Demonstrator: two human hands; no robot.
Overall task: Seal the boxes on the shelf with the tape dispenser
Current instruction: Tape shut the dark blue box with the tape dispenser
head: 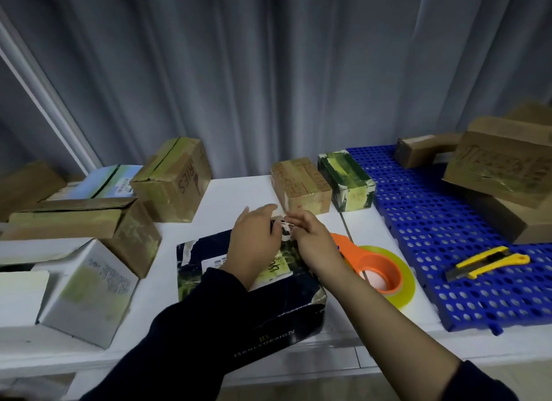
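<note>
The left grip [257, 242] pressed flat on the dark box [292, 305] on the shelf [233, 191]; the right grip [313, 239] pinched its far edge. The tape dispenser [379, 269] lay just to the right, nearest the right grip.

White shelf [233, 191]: cardboard boxes [173, 176] L & back, black box [298, 296] ctr, tape dispenser [379, 269] + blue mat [433, 221] rt.

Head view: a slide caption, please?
On the shelf, left hand and right hand meet atop the dark box; tape dispenser lies alongside.
</note>
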